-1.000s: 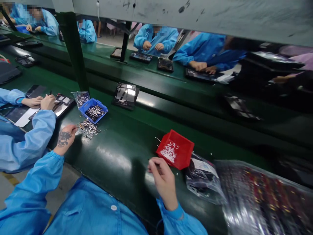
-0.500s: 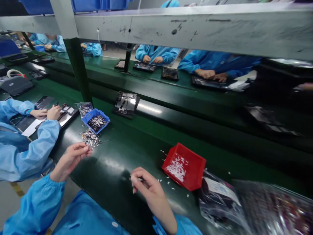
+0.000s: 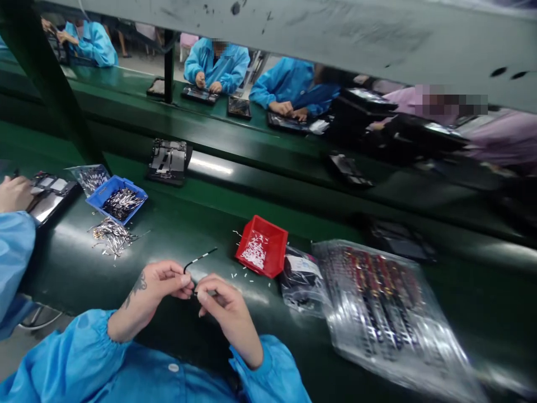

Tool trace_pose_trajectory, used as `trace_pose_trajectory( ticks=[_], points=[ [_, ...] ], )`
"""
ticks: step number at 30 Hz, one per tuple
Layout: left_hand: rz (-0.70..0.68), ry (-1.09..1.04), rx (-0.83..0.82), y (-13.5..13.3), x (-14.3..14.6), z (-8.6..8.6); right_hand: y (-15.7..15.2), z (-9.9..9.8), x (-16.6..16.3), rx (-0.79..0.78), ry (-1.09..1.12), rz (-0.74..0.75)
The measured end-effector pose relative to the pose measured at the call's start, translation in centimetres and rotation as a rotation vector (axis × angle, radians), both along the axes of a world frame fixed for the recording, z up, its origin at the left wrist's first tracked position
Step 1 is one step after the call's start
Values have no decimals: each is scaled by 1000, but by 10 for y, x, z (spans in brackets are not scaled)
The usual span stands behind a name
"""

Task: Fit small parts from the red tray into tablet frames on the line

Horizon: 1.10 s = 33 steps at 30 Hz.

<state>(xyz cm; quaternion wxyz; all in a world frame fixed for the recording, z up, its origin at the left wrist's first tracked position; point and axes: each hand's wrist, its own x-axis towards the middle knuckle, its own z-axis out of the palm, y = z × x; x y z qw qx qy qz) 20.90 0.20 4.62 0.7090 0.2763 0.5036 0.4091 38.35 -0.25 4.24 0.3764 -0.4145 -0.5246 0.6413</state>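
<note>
A thin black cable with white bands (image 3: 201,258) sticks up and to the right from the fingers of my left hand (image 3: 163,282), which pinches it near its bent lower part. Close beside it, my right hand (image 3: 224,305) is closed, thumb against forefinger. A tiny dark bit shows at its fingertips; I cannot tell whether it is the cable's other end. Left of my hands lies a loose pile of small cables (image 3: 112,238). Behind that pile stands a blue bin (image 3: 136,209) filled with similar cables. A red bin (image 3: 274,254) with small white pieces stands to the right.
Several white bits lie around the red bin. Bagged black parts (image 3: 300,285) and a large clear bag of strips (image 3: 386,313) cover the right side. A device chassis (image 3: 168,159) sits beyond the bench. At left, a co-worker's hand (image 3: 14,193) is over another device.
My left hand has come away from the cable pile, rightward to my right hand, now with a cable. The view has turned right and shows more of the clear bag.
</note>
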Motion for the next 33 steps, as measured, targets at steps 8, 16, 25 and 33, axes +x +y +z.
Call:
trace_pose_trajectory(
  ticks=[8, 16, 25, 33],
  points=[
    [-110, 122, 122, 5, 2, 1, 11, 6, 12, 495, -462, 47],
    [-277, 373, 357, 3, 2, -4, 15, 13, 8, 783, -682, 143],
    [-298, 408, 387, 2, 4, -8, 16, 10, 7, 789, -749, 157],
    [-297, 434, 393, 2, 4, -6, 14, 9, 7, 768, -822, 145]
  ],
)
